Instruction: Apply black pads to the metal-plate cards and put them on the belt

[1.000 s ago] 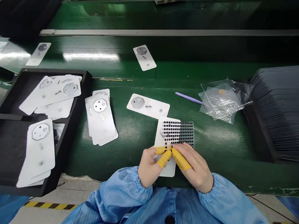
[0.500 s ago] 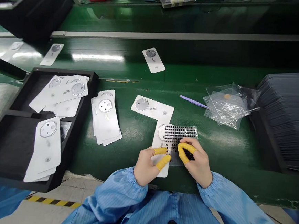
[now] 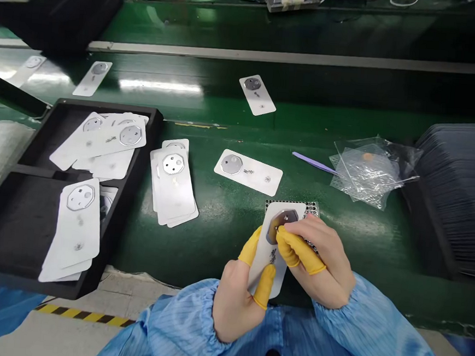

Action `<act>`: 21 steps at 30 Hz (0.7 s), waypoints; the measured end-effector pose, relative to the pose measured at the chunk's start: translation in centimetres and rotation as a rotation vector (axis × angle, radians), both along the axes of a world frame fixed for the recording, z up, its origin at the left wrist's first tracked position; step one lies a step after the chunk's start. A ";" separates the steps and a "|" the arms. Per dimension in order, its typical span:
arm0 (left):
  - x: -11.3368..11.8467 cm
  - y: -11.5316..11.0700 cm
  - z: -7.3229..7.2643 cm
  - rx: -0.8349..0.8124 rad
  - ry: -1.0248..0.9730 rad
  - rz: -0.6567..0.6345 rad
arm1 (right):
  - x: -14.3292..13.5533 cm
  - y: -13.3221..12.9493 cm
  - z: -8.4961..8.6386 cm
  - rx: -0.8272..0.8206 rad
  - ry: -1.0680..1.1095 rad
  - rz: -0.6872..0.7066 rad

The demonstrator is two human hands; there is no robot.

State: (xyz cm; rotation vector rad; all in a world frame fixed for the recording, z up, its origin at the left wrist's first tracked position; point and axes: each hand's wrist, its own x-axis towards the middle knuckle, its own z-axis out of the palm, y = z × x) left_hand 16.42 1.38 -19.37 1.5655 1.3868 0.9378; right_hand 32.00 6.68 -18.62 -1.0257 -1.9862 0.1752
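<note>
My left hand (image 3: 238,299), in yellow finger cots, grips a white plate (image 3: 278,277) by its lower part, thumb on the face. The plate is tilted up off the bench and bears a dark mirror-like octagon (image 3: 275,225). My right hand (image 3: 322,256) has its yellow-covered fingertips pinched together at the octagon's lower right. Whatever sits in that pinch is hidden. Beneath the plate and right hand lies a clear sheet of small black dots (image 3: 312,208), mostly covered. Just beyond rests another white plate (image 3: 257,178) with an octagon.
Purple tweezers (image 3: 313,162) lie beside crumpled clear plastic bags (image 3: 369,172). Left are a stack of white plates (image 3: 176,195) and a black divided tray (image 3: 16,221) holding more. A dark bin of stacked grey sheets (image 3: 462,190) stands right. Several plates lie along the back strip.
My left hand has lifted the white plate from beside the dotted sheet and now holds it tilted over the sheet. My right fingertips have moved from the sheet to the plate's octagon.
</note>
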 end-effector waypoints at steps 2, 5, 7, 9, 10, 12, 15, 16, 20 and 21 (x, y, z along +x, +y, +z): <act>0.1 -0.1 -0.1 0.027 0.036 0.005 | 0.2 -0.2 -0.2 0.030 -0.009 0.015; 0.2 0.0 -0.3 0.078 0.088 0.007 | 0.5 -0.1 -0.2 0.017 0.007 0.048; 0.3 0.2 -0.4 0.105 0.117 -0.012 | 0.6 0.2 -0.2 0.012 0.009 0.077; 0.4 0.3 -0.3 0.116 0.141 -0.041 | 0.6 0.4 -0.1 0.003 -0.023 0.092; 0.3 0.4 -0.3 0.122 0.158 -0.044 | 0.6 0.4 0.0 0.005 -0.052 0.090; 0.2 0.4 -0.2 0.148 0.212 -0.031 | 0.4 0.2 0.1 -0.002 -0.152 0.090; 0.1 0.5 -0.3 0.180 0.277 0.011 | 0.1 -0.3 -0.2 -0.050 -0.298 0.117; 0.2 0.6 -0.5 0.161 0.280 0.011 | 0.1 -0.5 -0.5 -0.089 -0.314 0.129; 0.3 0.9 -1.9 -0.053 0.197 -0.044 | -0.1 -0.7 -2.4 -0.236 -0.176 0.183; 0.3 1.1 -2.2 -0.097 0.157 -0.054 | -0.1 -0.7 -2.8 -0.259 -0.128 0.190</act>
